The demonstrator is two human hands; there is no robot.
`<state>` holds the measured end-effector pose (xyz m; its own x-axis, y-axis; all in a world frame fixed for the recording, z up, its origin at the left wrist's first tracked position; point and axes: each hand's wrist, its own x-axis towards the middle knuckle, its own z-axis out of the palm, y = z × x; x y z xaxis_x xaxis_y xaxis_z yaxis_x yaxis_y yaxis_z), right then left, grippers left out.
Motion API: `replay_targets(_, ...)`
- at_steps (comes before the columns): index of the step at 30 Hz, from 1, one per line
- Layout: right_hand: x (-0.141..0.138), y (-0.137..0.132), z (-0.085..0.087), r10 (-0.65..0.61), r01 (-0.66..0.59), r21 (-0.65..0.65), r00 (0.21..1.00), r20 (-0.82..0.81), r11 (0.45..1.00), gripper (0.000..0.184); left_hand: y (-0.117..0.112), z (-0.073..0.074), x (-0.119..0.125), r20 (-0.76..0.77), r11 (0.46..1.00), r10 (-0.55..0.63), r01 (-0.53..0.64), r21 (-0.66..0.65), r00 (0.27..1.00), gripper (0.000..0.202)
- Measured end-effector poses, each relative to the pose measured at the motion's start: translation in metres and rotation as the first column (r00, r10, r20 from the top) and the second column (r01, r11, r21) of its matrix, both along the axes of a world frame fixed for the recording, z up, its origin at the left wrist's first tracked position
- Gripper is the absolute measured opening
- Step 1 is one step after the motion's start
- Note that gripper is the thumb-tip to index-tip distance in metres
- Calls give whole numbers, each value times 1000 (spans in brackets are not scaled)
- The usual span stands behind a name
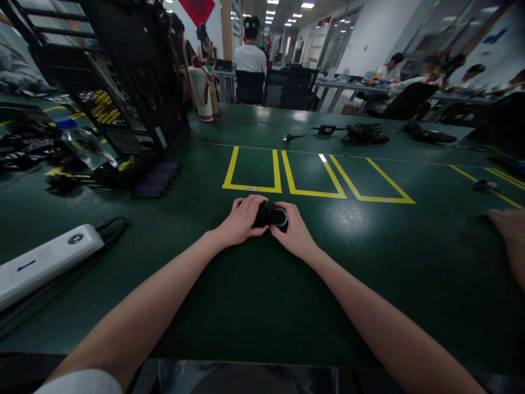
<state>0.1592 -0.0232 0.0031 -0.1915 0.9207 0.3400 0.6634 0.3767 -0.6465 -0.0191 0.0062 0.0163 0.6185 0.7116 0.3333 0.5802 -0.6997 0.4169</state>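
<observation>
Both hands meet over the middle of the green table, around a small black device (pixel 279 218) with a round face edged by a pale ring. My left hand (pixel 245 216) is closed around its dark left part, fingers over the top and thumb below. At the ringed end, my right hand (pixel 296 231) grips with the thumb underneath and fingertips above. The fingers cover much of the device, and its exact kind cannot be made out. Just beyond the hands lie yellow tape outlines (pixel 252 189) on the tabletop.
A black computer case (pixel 143 82) stands at left behind a clear bottle (pixel 88 143). A white power strip (pixel 49 261) with a cable lies at near left. Farther back are a paper cup (pixel 202 93) and coiled black cables (pixel 365 133). Another person's hand (pixel 508 230) rests at right.
</observation>
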Motion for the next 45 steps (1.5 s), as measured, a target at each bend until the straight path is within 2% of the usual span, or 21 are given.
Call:
replay_targets(4, 0, 2, -5, -14, 17, -31, 996, 92, 999, 45, 9, -6, 4, 71, 991, 56, -47, -125, 996, 49)
replay_targets(9, -2, 3, -8, -99, 105, -18, 973, 209, 994, 46, 21, -16, 7, 152, 957, 118, -71, -280, 981, 53)
replay_targets(13, 2, 1, -5, -114, 128, -33, 955, 272, 991, 53, 19, -14, 8, 176, 954, 134, -78, -291, 975, 61)
replay_targets(18, 18, 0, 3, 25, 10, -130, 963, 267, 991, 52, 18, -7, 12, 147, 949, 149, -99, -299, 978, 53)
replay_targets(22, 22, 7, 3, 5, 17, -117, 982, 189, 993, 46, 24, -3, 19, 120, 943, 129, -84, -321, 984, 47)
replay_targets(25, 17, 5, 6, -22, 39, -103, 987, 157, 994, 46, 20, -1, 22, 126, 940, 89, -42, -339, 988, 48)
replay_targets(28, 14, -14, 12, 8, 17, -145, 985, 172, 989, 51, -3, 0, 17, 168, 936, 44, 18, -352, 985, 58)
replay_targets(31, 10, -54, 20, 139, -100, -210, 974, 178, 973, 57, -44, 2, 1, 191, 911, -6, 84, -403, 982, 71)
replay_targets(34, 3, -102, 25, 206, -178, -284, 976, 72, 942, 60, -95, 8, -21, 133, 892, -35, 91, -444, 991, 69)
replay_targets(38, -19, -152, 34, 285, -311, -380, 951, -124, 871, 71, -157, 24, -49, 6, 888, -165, 152, -434, 986, 67)
replay_targets(42, -44, -170, 45, 377, -418, -470, 908, -183, 778, 74, -191, 32, -67, -212, 934, -216, 138, -330, 953, 76)
replay_targets(45, -59, -169, 43, 368, -442, -434, 896, -247, 785, 75, -197, 22, -78, -287, 978, -150, 100, -182, 946, 77)
